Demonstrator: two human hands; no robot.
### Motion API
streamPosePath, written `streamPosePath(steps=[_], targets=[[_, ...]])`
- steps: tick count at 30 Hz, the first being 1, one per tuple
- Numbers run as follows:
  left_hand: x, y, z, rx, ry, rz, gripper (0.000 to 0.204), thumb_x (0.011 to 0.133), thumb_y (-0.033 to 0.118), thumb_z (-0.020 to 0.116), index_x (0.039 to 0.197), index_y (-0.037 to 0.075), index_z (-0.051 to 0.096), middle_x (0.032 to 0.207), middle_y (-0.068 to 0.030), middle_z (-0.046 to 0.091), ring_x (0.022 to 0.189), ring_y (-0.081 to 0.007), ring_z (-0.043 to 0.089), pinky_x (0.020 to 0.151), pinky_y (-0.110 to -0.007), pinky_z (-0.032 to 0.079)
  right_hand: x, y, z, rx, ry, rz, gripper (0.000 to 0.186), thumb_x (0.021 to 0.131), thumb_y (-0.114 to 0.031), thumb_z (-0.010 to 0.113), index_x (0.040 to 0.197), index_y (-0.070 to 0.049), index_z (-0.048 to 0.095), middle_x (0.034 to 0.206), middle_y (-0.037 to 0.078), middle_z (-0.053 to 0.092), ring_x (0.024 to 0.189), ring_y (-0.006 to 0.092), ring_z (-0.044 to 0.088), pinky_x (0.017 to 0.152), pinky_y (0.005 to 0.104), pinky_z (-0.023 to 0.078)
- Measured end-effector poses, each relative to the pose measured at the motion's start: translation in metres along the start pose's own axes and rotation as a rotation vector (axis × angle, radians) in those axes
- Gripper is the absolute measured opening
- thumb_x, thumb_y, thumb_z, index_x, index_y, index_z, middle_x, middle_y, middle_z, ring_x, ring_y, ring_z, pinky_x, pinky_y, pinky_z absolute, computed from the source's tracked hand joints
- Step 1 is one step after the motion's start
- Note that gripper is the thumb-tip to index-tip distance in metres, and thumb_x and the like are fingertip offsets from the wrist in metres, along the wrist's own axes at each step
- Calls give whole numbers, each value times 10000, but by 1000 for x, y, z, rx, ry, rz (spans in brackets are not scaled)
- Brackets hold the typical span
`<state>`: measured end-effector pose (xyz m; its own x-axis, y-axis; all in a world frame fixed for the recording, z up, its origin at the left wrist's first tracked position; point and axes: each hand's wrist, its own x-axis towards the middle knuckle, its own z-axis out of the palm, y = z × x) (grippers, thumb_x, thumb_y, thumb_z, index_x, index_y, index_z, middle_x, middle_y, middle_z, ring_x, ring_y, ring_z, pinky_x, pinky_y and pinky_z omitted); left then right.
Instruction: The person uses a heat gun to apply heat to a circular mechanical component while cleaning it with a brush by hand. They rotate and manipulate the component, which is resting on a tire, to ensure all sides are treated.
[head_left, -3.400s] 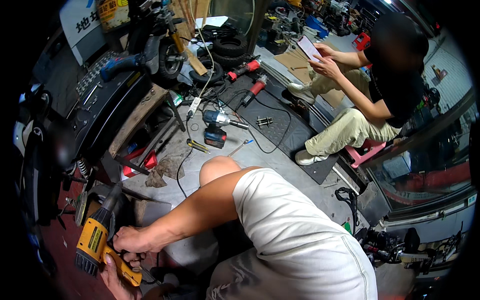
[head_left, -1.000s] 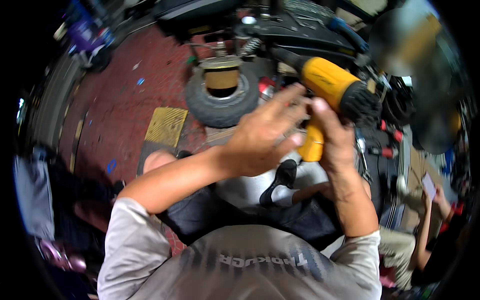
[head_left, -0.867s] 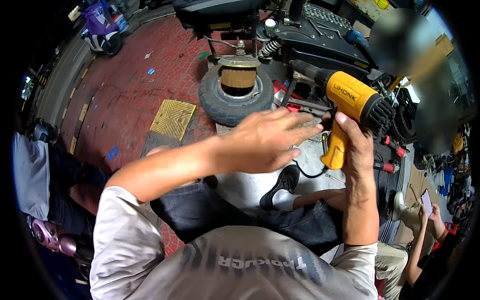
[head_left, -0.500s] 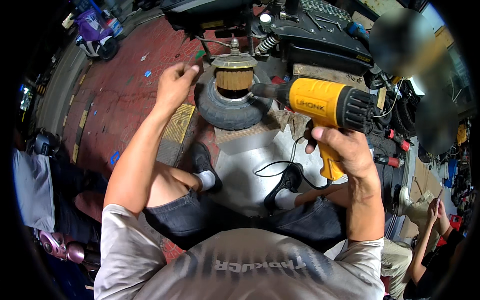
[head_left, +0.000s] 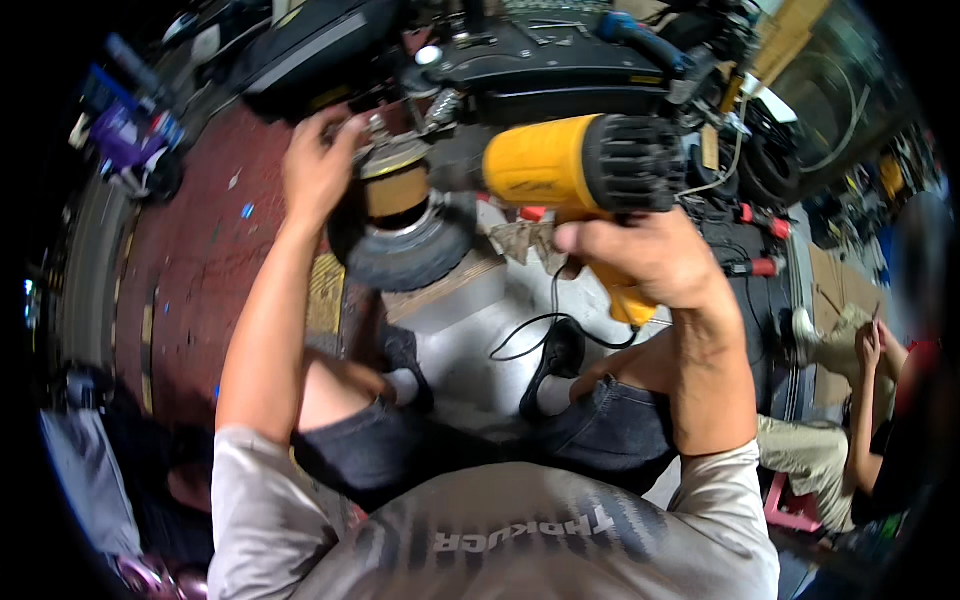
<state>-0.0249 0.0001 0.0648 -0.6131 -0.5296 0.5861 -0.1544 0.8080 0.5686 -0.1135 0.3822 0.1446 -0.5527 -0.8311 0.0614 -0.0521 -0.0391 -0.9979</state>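
The yellow heat gun is in the air to the right of the tyre, past the right edge of the grey block that carries the tyre. The right hand is wrapped round the gun's handle. The left hand is up beside the metal cap above the tyre, fingers loosely bent (blur hides whether they pinch anything, so I cannot tell).

The likeliest trouble, I'd judge, is a burn: if the gun is hot, a swing to the left could bring its nozzle against the cap, with the left hand close by. Should it dip, the rag by the block's right edge might scorch. The cord loops near the right shoe and could catch a foot, tugging the gun aside.

The nozzle points left, toward the cap and tyre; the gun's long axis runs nearly level across the view, its handle slanting down to the right
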Motion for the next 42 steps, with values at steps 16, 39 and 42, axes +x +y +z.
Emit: streamPosePath(steps=[16, 39, 42], targets=[[37, -18, 63, -41, -417, -545, 317, 886, 363, 813, 919, 49, 787, 863, -77, 762, 778, -184, 681, 765, -379, 530, 13, 18, -20, 190, 33, 73, 303, 938, -97, 688, 1208, 41, 672, 965, 78, 673, 755, 128, 654, 647, 289, 588], [52, -126, 75, -385, -436, -129, 232, 1038, 178, 646, 1119, -28, 717, 1176, -69, 718, 991, -114, 600, 960, -279, 462, 78, 73, 26, 181, 527, 113, 371, 803, -250, 776, 1053, 24, 753, 980, 160, 747, 933, 249, 692, 815, 366, 544], [32, -138, 59, -453, -503, -174, 210, 1045, 187, 637, 984, -14, 639, 1266, -85, 691, 1049, -127, 588, 993, -291, 448, 74, 81, 41, 402, 506, 271, 426, 823, -292, 739, 1080, 46, 707, 991, 170, 728, 957, 252, 688, 862, 384, 539]])
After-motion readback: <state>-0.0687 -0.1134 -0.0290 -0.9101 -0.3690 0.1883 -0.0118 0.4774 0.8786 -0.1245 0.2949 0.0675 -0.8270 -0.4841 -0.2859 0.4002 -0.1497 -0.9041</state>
